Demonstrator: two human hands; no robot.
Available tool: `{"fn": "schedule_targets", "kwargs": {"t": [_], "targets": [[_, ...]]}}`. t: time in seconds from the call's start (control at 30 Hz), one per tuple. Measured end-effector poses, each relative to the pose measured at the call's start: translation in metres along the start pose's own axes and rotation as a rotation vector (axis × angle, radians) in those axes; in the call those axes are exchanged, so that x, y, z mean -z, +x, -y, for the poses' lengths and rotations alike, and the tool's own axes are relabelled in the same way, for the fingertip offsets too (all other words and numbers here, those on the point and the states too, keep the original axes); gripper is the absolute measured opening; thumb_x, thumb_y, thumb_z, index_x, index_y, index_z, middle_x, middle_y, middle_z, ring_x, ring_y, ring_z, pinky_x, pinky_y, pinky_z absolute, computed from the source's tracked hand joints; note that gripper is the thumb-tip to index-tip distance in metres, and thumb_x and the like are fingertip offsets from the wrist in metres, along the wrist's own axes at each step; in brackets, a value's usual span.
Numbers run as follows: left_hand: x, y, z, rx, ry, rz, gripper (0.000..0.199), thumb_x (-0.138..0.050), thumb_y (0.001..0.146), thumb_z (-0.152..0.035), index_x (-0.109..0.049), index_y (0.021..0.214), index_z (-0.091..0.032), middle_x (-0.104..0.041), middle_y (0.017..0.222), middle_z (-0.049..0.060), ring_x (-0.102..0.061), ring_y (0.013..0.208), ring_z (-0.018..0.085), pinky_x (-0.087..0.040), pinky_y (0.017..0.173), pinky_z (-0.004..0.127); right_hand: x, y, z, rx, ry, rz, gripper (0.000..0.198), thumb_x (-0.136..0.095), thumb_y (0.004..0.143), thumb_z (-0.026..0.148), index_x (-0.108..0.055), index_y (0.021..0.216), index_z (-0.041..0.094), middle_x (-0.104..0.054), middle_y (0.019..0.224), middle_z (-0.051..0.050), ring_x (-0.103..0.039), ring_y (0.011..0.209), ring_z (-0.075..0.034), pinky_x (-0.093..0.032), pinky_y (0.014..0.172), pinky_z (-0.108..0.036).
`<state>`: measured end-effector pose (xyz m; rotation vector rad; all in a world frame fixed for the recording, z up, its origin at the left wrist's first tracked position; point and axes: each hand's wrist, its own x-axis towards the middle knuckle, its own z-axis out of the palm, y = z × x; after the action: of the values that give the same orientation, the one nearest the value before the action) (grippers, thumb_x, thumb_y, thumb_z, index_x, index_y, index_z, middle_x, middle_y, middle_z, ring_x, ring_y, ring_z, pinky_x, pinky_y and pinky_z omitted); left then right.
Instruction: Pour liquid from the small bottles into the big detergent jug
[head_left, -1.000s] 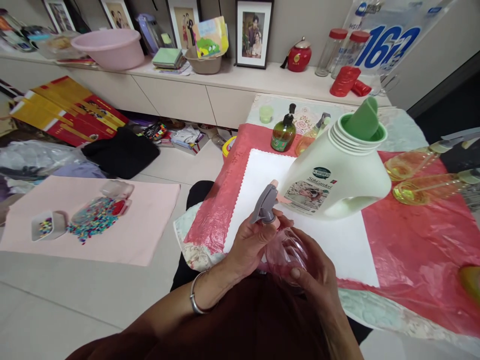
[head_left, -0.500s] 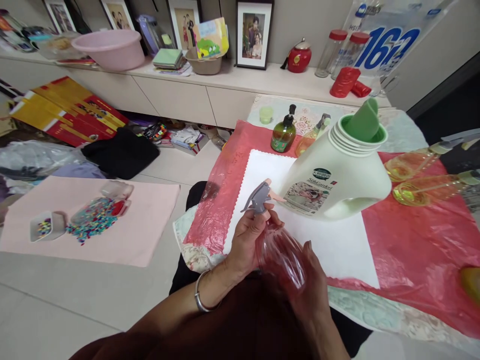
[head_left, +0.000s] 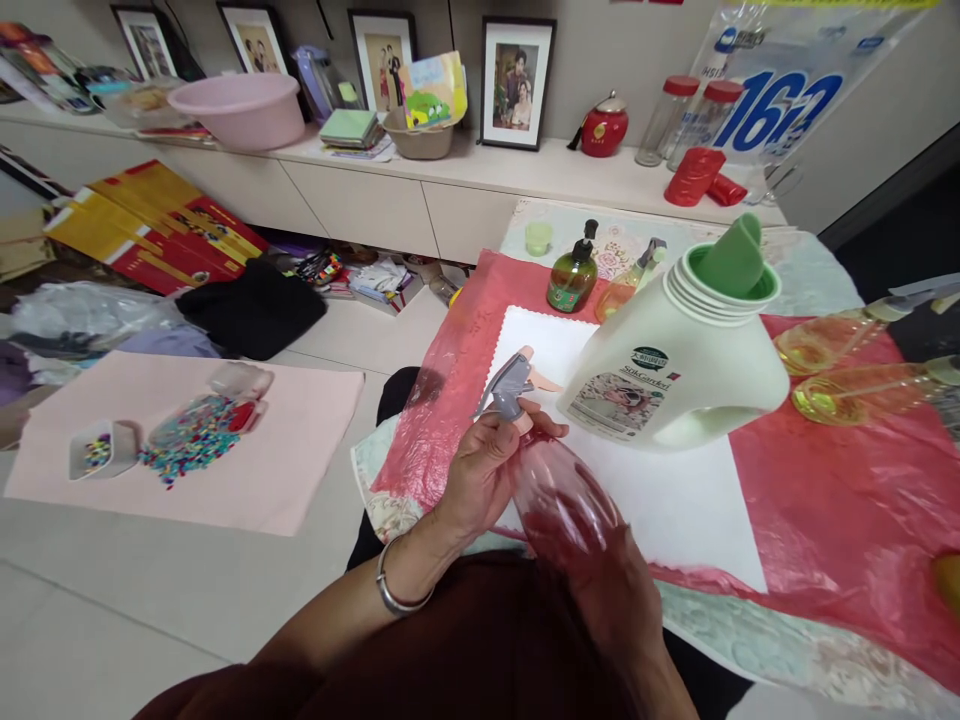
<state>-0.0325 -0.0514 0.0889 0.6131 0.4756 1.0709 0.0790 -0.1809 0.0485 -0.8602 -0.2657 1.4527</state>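
At the table's near edge (head_left: 720, 612), the left hand (head_left: 480, 470) grips a spray bottle (head_left: 553, 480) by its neck, the right hand (head_left: 621, 590) lower down.

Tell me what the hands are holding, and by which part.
A transparent spray bottle: the left hand grips it at the neck, under the grey trigger head; the right hand holds its lower part.

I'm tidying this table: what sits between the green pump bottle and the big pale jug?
In the head view, a grey-topped spray bottle sits between the pump bottle and the jug, which partly hides it.
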Motion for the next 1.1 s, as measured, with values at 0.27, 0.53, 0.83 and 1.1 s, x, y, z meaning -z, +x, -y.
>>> {"fn": "schedule_targets", "kwargs": {"t": [0.27, 0.53, 0.83, 1.1], "targets": [[0.001, 0.0, -0.004, -0.018, 0.011, -0.035, 0.036, -0.088, 0.074, -0.043, -0.078, 0.097, -0.018, -0.075, 0.094, 0.005, -0.073, 0.095, 0.025, -0.05, 0.105, 0.048, 0.0, -0.001, 0.006, 0.043, -0.098, -0.068, 0.087, -0.086, 0.076, 0.057, -0.046, 0.151, 0.038, -0.037, 0.157, -0.01, -0.054, 0.13, -0.036, -0.057, 0.094, -0.051], [-0.003, -0.003, -0.009, 0.02, 0.04, 0.031, 0.034, -0.088, 0.073, -0.046, -0.079, 0.089, -0.018, -0.074, 0.093, 0.006, -0.072, 0.099, 0.027, -0.046, 0.111, 0.054, 0.008, 0.006, 0.002, 0.017, -0.069, -0.086, 0.075, -0.082, 0.076, 0.063, -0.06, 0.139, 0.031, -0.058, 0.139, -0.014, -0.061, 0.121, -0.034, -0.056, 0.093, -0.048], [0.0, -0.006, -0.012, 0.018, 0.048, 0.15, 0.029, -0.083, 0.08, -0.045, -0.076, 0.096, -0.021, -0.073, 0.095, 0.005, -0.069, 0.105, 0.027, -0.044, 0.113, 0.055, 0.0, 0.008, 0.014, -0.354, 0.059, 0.068, 0.07, -0.067, 0.08, 0.08, -0.075, 0.111, 0.017, -0.071, 0.103, -0.017, -0.07, 0.073, -0.029, -0.052, 0.061, -0.034], [0.013, -0.012, -0.018, 0.132, 0.421, 0.166, 0.068, -0.083, 0.08, -0.045, -0.055, 0.139, -0.027, -0.06, 0.141, 0.012, -0.055, 0.134, 0.033, -0.043, 0.113, 0.051, -0.003, 0.026, 0.001, 0.079, -0.227, -0.064, 0.081, -0.068, 0.08, 0.079, -0.049, 0.148, 0.039, -0.054, 0.144, -0.009, -0.062, 0.119, -0.033, -0.058, 0.09, -0.049]]}}
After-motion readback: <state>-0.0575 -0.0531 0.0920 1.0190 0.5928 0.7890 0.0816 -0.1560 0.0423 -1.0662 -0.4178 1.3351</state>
